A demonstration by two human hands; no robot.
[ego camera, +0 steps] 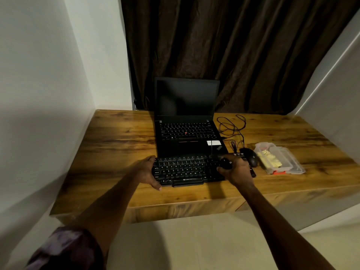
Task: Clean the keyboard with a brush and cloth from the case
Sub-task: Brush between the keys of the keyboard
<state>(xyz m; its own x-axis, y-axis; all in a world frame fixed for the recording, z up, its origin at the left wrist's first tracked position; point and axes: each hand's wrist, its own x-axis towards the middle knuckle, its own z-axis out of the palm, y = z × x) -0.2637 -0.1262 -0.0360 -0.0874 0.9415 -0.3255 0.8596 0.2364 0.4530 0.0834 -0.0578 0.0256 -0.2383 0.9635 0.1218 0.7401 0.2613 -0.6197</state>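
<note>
A black external keyboard point(185, 170) lies on the wooden desk point(116, 149) in front of a laptop. My left hand point(147, 171) holds its left end, thumb at the front edge and fingers at the back. My right hand point(236, 169) is over the keyboard's right part, its fingers curled round a small dark object point(226, 164) that may be the brush; its shape is unclear. A clear plastic case point(280, 159) with its lid open sits to the right, a yellow cloth point(269, 159) inside.
An open black laptop point(187, 121) stands behind the keyboard. A black mouse point(251, 155) and its tangled cable point(231, 127) lie between keyboard and case. A wall is on the left, a dark curtain behind, and a white panel on the right.
</note>
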